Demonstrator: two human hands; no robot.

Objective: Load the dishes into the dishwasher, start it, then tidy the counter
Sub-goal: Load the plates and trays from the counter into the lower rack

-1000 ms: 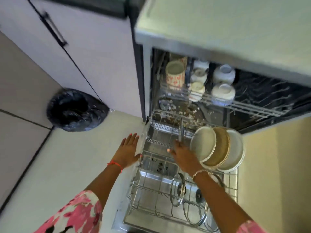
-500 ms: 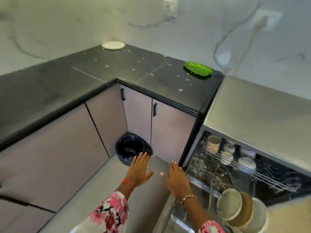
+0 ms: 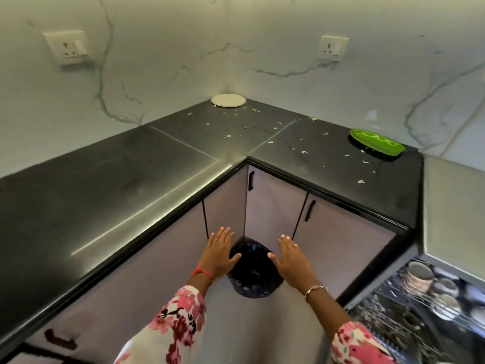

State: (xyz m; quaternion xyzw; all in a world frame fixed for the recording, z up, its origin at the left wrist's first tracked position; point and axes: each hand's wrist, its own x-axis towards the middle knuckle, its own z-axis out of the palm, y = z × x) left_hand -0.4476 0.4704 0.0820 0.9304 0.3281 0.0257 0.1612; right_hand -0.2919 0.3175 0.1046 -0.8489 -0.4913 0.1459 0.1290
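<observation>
presently both hands hover above the bin (image 3: 252,279): the left hand (image 3: 219,254) over its left rim, the right hand (image 3: 290,260) over its right rim. the fingers (image 3: 223,233) of each are straight, slightly apart, and hold nothing.

two dishes lie on the counter (image 3: 131,179) beyond the bin: a white plate (image 3: 228,100) far behind it in the wall corner, and a green plate (image 3: 376,141) behind and to its right, beside the dishwasher (image 3: 454,211). food scraps (image 3: 304,152) are scattered between them.

the step in hand is judged to be fetching the next dish. the green plate is the sensible first choice. grip it by the rim, carry it level, tip any residue into the bin, then rack it. leave the scraps for the tidying stage.

the dishwasher is cut off to the right of the bin, so only part of its upper rack and some cups (image 3: 420,271) show. the pale marks on the green plate may be pattern or residue. the bin's contents are too dark to read.
</observation>
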